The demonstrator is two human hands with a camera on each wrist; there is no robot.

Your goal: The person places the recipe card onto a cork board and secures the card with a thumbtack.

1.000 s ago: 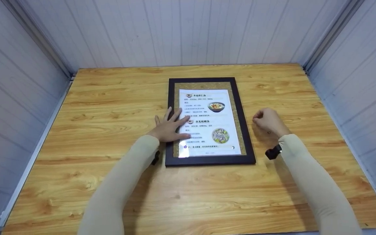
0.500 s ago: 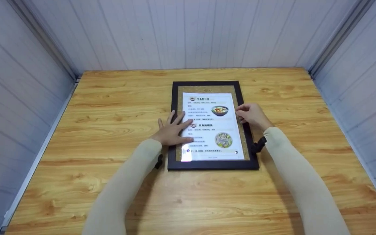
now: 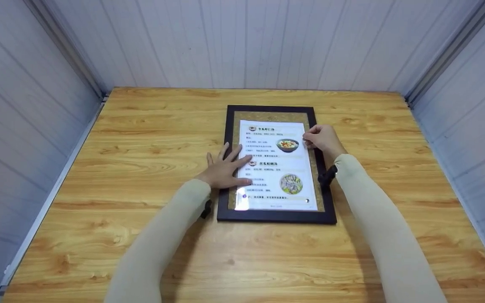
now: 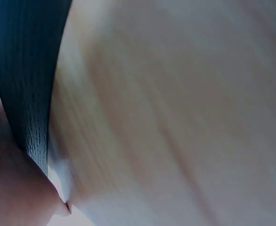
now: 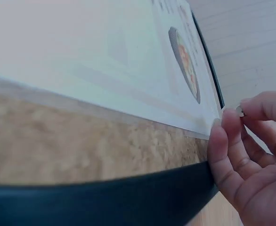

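- The wooden table [image 3: 141,139] lies under both hands.
- The dark-framed cork board [image 3: 277,215] lies between the forearms.
- The laminated menu sheet [image 3: 274,168] lies on the board.
- The left hand [image 3: 225,170] presses flat, fingers spread, on the sheet's left edge.
- The right hand [image 3: 322,139] has its fingers curled, fingertips [image 5: 218,134] touching the sheet's right edge.

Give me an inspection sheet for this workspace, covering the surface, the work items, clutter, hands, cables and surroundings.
Surface: wooden table, light grain.
Work items: dark-framed board with a cork backing lies flat; a printed menu sheet with two food photos lies on it.
Clutter: nothing seen.
Hands: left hand rests flat, fingers spread, on the board's left edge and the sheet; right hand has curled fingers at the sheet's right edge, and something small shows at the fingertips in the right wrist view.
Cables: nothing seen.
Surroundings: pale panelled walls on three sides.
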